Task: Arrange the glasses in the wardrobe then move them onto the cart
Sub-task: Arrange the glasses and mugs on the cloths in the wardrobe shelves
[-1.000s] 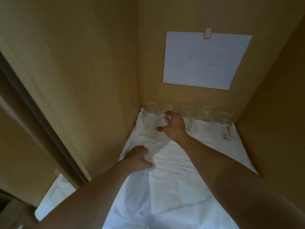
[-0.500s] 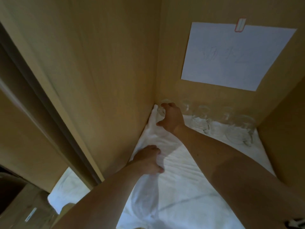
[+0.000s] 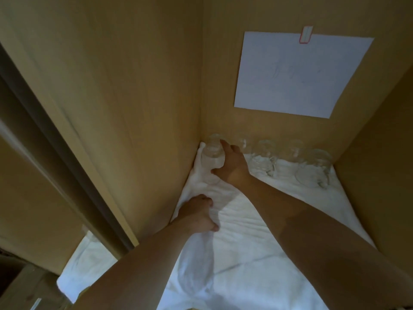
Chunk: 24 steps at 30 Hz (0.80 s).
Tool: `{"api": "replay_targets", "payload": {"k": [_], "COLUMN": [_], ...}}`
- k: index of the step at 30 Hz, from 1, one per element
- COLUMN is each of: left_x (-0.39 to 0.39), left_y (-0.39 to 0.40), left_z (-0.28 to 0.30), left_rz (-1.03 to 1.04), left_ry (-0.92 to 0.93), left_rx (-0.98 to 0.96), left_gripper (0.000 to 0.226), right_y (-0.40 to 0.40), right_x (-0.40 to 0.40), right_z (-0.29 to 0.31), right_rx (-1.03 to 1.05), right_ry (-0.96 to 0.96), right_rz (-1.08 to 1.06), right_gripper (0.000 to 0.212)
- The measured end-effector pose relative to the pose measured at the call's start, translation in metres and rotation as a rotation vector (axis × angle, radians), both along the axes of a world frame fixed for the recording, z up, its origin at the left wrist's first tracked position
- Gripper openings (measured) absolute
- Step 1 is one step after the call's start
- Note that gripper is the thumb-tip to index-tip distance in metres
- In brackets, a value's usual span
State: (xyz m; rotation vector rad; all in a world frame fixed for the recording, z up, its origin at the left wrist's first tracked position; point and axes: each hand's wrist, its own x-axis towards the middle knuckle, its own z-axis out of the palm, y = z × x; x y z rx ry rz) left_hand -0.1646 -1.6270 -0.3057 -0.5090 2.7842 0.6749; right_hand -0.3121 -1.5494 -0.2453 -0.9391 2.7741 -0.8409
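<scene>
Several clear glass mugs stand in a row along the back wall of the wardrobe, on a white cloth [image 3: 257,231]. The leftmost glass [image 3: 211,153] sits in the back left corner. My right hand [image 3: 233,166] is against its right side, with the forefinger stretched up by the rim and the thumb at its base. Further right stand another glass [image 3: 262,157] and the rightmost glass [image 3: 312,171]. My left hand [image 3: 199,215] rests on the cloth by the left wall, fingers bent, holding nothing that I can see.
Wooden walls close the shelf in on the left [image 3: 134,108], at the back and on the right [image 3: 380,153]. A white paper sheet [image 3: 299,74] is taped to the back wall. A dark door frame [image 3: 55,153] runs down the left.
My right hand has moved from the second glass to the corner glass and now lies beside it rather than over it. The view has shifted left. My left hand stays on the cloth.
</scene>
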Motion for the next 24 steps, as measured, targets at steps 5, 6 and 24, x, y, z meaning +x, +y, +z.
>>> {"api": "replay_targets", "payload": {"k": [5,6,24], "left_x": [-0.006,-0.008,0.004], "left_y": [0.008,0.010,0.063], "left_z": [0.006,0.007,0.064], "left_rz": [-0.039,-0.053,-0.250], "left_ry": [-0.036,-0.023,0.257], "left_rx": [-0.090,-0.126,-0.037], "left_gripper": [0.079,0.075,0.070], "right_y": [0.046,0.054,0.165], "right_x": [0.015,0.019,0.114], "right_z": [-0.013,-0.014,0.002], "right_rx": [0.042,0.056,0.205], "right_ry": [-0.015,-0.032,-0.034], "right_rz": [-0.133,-0.163,-0.438], "right_gripper": [0.099,0.097,0.084]}}
